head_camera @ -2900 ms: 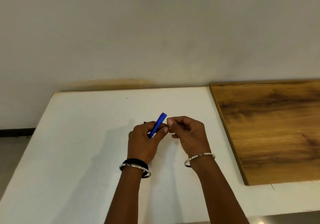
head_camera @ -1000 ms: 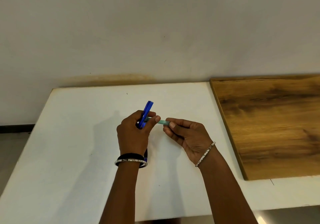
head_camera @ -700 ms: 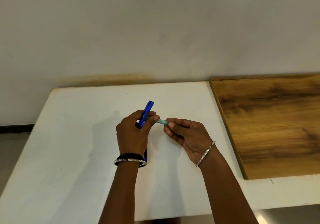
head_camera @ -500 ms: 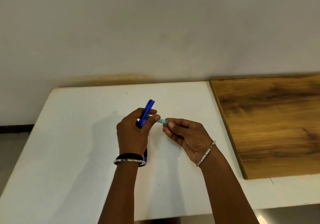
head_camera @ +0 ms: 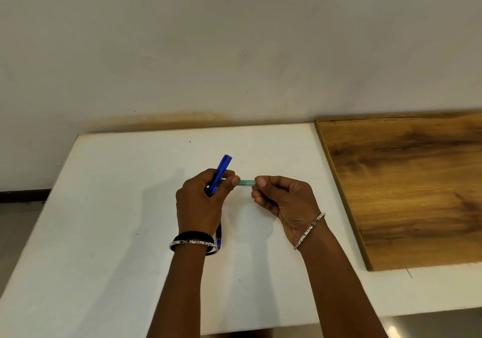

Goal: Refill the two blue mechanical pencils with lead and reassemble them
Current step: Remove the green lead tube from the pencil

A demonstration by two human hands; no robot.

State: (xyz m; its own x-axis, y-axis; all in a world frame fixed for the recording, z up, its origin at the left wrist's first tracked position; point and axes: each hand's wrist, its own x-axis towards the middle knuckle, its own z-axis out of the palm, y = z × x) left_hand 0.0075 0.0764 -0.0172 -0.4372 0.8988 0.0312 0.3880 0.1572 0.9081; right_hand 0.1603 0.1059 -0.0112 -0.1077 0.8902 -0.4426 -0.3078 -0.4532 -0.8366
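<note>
My left hand (head_camera: 200,202) is closed around a blue mechanical pencil (head_camera: 221,172) whose upper end sticks up and away from my fist. Its lower tip (head_camera: 219,236) shows below my wrist. A thin, clear greenish lead case (head_camera: 246,182) spans the gap between both hands: my left thumb and fingers pinch its left end, and my right hand (head_camera: 284,199) pinches its right end. The case lies level above the white table (head_camera: 117,220). A second blue pencil is not visible.
A brown wooden board (head_camera: 407,186) lies on the right part of the table, its left edge close to my right hand. A pale wall stands behind the table. The floor shows at the left and bottom right.
My hands have drawn slightly apart, so more of the greenish case shows between them than half a second ago. The blue pencil stays held upright in my left hand.
</note>
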